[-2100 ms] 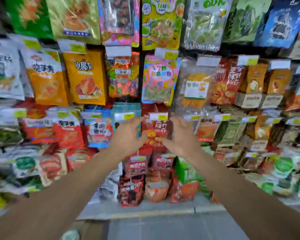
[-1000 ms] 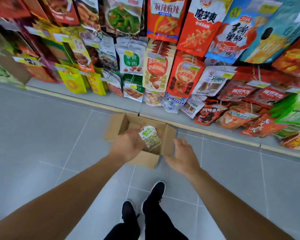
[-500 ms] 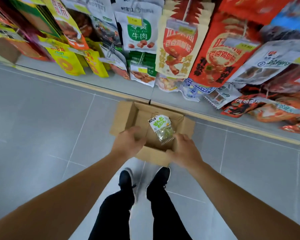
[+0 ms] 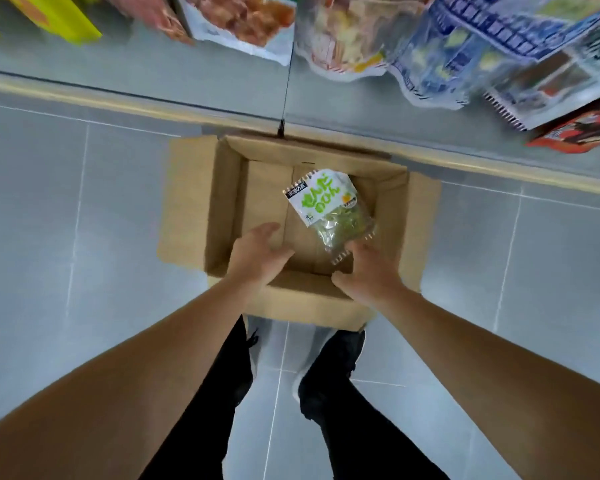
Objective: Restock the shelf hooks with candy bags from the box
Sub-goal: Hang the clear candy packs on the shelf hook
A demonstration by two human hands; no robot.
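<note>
Lying crinkly in the cardboard box (image 4: 222, 202), the candy bag (image 4: 329, 209) touches the right hand (image 4: 368, 271).

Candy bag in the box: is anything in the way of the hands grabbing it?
Nothing visible is. The candy bag lies alone in the open cardboard box, flaps folded out. The right hand is already at the bag's near edge, and the left hand reaches in beside it, apart from it.

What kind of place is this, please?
Most likely a shop aisle. Printed snack packets hang along the top of the view, an open cardboard box sits on the grey tiled floor, and one candy bag lies inside it.
</note>
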